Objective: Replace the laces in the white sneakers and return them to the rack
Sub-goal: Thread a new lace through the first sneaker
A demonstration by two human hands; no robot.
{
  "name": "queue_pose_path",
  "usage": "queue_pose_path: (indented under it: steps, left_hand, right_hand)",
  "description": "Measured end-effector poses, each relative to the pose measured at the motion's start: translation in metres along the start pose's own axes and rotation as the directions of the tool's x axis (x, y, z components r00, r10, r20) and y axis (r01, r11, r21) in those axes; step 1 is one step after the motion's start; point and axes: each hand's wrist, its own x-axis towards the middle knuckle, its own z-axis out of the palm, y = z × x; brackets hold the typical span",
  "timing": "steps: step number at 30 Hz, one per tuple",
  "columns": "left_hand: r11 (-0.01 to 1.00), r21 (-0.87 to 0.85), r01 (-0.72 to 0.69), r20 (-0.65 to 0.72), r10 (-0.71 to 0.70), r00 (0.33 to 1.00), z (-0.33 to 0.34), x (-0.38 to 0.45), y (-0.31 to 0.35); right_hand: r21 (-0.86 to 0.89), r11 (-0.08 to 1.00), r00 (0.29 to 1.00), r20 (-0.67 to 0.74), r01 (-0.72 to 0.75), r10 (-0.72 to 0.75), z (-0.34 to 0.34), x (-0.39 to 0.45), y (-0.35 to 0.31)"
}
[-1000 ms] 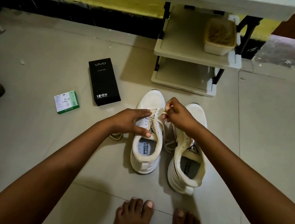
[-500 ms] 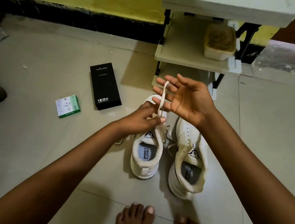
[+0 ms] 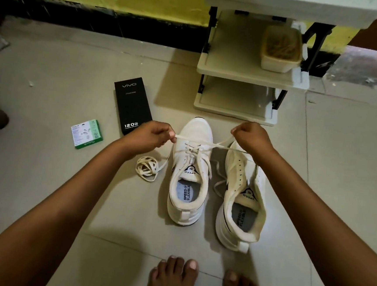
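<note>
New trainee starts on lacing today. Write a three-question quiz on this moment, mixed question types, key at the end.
1. True or false: both hands grip ends of the lace that runs through the left sneaker.
2. Multiple choice: where does the loose coiled lace lie? A) on the rack's middle shelf B) on the floor beside the left sneaker C) inside the right sneaker
3. Short answer: what stands on the rack's middle shelf?

Key
1. True: the left hand and right hand each hold one end, pulled out to opposite sides.
2. B
3. A pale tub; its contents are too blurred to name.
</note>
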Motion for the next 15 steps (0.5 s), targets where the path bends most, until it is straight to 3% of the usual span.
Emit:
queue_pose_path:
  steps: [2, 6, 12, 14, 15]
  left_hand:
    - [0.99, 0.142, -0.013, -0.079, 0.024, 0.997, 0.0, 0.001, 0.001]
    - [0.974, 0.226, -0.011, -0.178, 0.052, 0.983, 0.0, 0.002, 0.008]
    - [0.953, 0.291, -0.089, 0.023, 0.086, 0.996, -0.002, -0.001, 0.021]
    - [0.944, 0.3, -0.137, 0.008, 0.141, 0.99, 0.002, -0.002, 0.027]
    - [0.934, 0.315, -0.167, -0.018, 0.181, 0.983, 0.004, -0.002, 0.03]
  right_hand:
    - [-0.172, 0.985, 1.0, 0.015, -0.004, 0.006, 0.002, 0.002, 0.004]
    - [-0.412, 0.911, 0.999, 0.034, 0.0, 0.016, 0.006, 0.0, 0.007]
    - [-0.639, 0.766, 0.997, 0.063, 0.071, -0.039, 0.003, -0.01, 0.005]
    - [-0.621, 0.759, 0.98, 0.124, 0.197, -0.153, 0.006, -0.012, 0.004]
    - [-0.511, 0.817, 0.963, 0.167, 0.267, -0.211, 0.008, -0.013, 0.002]
